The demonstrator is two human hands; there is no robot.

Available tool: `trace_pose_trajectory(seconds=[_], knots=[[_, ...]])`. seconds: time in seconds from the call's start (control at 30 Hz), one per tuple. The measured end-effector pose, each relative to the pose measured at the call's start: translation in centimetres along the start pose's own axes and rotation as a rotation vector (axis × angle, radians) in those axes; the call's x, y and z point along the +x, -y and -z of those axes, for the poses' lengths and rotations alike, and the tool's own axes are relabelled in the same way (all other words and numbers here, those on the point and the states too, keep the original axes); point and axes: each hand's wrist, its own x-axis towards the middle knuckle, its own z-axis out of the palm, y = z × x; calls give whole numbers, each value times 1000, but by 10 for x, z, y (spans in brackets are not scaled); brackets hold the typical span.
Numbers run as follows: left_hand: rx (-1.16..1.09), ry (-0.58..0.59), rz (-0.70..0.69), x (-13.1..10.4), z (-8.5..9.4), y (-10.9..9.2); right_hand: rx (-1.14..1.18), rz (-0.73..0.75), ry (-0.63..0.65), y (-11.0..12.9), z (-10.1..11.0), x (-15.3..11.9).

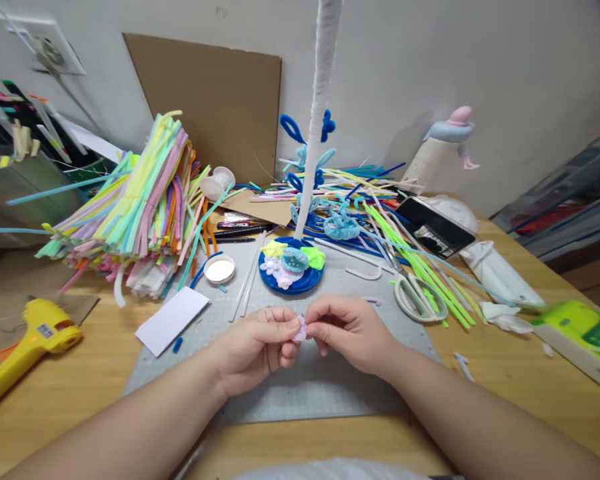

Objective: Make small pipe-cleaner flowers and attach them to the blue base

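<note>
Between my two hands is a small pale lilac fuzzy piece [301, 329], partly hidden by the fingertips. My left hand [265, 340] pinches it from the left with thumb and fingers. From the right, the thumb and index finger of my right hand [353, 333] close on its other side. Just beyond the hands stands a round blue base [293, 288] bearing yellow, green, light blue and pale pink fuzzy shapes. A tall white wrapped stem [316, 120] rises behind it, with blue loops around its lower part.
A grey cutting mat [320, 393] lies under the hands. Scissors [420, 298], green pipe cleaners [410, 257] and a phone [436, 227] are at right. On the left are a large pipe cleaner bundle [140, 200], a white card [173, 321] and a yellow glue gun [35, 340].
</note>
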Motion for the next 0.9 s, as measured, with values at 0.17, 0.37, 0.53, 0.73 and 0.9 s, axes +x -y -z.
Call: trace_pose_trajectory(seconds=[0.17,0.37,0.53,0.73,0.9], knots=[[17,-53,-69,0,-2,1,-182,57,-36,0,-2,-3],[119,-131,-228,1,-6,6,-397,205,-81,2,-4,-3],[151,-146,-257,2,-6,12,-462,302,-108,2,-8,-4],[132,-159,-253,5,-6,14,-482,316,-121,-1,-10,-5],[110,-180,-273,5,-6,12,-283,146,-84,1,-10,-4]])
